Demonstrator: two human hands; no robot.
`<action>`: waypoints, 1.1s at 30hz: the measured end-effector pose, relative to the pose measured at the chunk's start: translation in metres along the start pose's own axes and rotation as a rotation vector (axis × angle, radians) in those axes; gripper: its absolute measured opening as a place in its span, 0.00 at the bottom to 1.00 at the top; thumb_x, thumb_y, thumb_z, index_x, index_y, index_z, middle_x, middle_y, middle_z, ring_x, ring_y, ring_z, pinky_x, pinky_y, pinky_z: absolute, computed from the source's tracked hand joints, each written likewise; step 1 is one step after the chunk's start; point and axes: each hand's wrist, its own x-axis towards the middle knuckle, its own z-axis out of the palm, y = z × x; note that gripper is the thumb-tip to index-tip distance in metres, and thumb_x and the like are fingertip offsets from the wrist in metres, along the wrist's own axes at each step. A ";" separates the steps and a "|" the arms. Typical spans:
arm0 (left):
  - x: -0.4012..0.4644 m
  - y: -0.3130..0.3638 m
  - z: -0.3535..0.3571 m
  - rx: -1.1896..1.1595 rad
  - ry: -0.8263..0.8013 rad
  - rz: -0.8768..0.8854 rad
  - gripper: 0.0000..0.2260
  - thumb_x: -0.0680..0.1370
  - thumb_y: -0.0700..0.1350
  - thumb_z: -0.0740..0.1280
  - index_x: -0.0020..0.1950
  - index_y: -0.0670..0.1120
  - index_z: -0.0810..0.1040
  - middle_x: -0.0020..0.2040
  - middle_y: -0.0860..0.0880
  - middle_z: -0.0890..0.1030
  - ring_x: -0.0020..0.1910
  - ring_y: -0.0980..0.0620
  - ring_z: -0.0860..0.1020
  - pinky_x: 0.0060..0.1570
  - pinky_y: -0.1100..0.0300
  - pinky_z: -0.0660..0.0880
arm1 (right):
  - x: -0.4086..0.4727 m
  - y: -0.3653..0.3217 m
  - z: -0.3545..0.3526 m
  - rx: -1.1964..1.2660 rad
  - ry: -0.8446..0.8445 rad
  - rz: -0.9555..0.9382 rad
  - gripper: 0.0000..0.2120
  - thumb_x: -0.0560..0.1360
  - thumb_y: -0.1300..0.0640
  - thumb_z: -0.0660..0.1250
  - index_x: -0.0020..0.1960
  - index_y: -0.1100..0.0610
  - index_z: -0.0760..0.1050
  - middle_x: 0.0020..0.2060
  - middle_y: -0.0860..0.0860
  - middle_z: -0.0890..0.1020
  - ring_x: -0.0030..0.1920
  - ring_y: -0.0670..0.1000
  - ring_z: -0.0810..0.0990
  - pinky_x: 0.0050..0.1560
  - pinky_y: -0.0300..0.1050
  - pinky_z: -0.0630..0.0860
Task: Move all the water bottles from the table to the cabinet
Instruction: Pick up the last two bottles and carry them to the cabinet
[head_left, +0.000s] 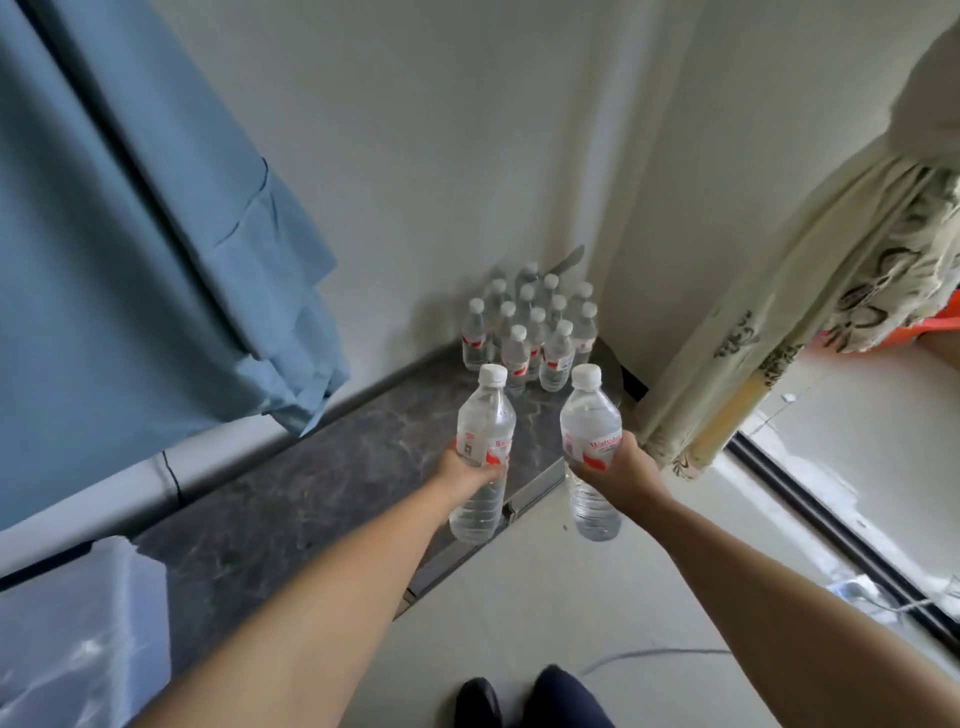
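Both hands, left (470, 467) and right (621, 465), each grip one clear plastic water bottle; roughly a dozen, perhaps already delivered, crowd the dark marbled worktop (322, 493).

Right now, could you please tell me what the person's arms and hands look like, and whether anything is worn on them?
Both forearms are bare up to the frame's edge: no sleeves show. The left hand and right hand wear no gloves; no watch, ring or band is visible.
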 end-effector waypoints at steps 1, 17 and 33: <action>0.013 0.007 -0.001 0.005 0.008 -0.001 0.23 0.73 0.44 0.74 0.65 0.42 0.72 0.62 0.45 0.79 0.63 0.45 0.76 0.58 0.58 0.70 | 0.016 -0.004 0.003 0.001 0.004 0.004 0.31 0.65 0.44 0.76 0.61 0.58 0.69 0.50 0.53 0.82 0.47 0.55 0.81 0.46 0.47 0.77; 0.288 0.055 0.009 0.090 0.237 -0.045 0.25 0.66 0.49 0.78 0.60 0.46 0.75 0.55 0.48 0.82 0.51 0.48 0.81 0.50 0.56 0.76 | 0.272 -0.010 0.096 0.037 0.122 0.179 0.34 0.66 0.43 0.75 0.67 0.53 0.68 0.63 0.53 0.74 0.62 0.59 0.74 0.60 0.58 0.74; 0.423 0.009 0.062 -0.252 0.317 0.194 0.27 0.68 0.35 0.77 0.51 0.63 0.70 0.49 0.62 0.78 0.48 0.71 0.78 0.46 0.80 0.71 | 0.363 0.056 0.170 0.279 0.175 0.180 0.33 0.70 0.57 0.75 0.71 0.56 0.64 0.66 0.53 0.74 0.62 0.50 0.75 0.59 0.39 0.70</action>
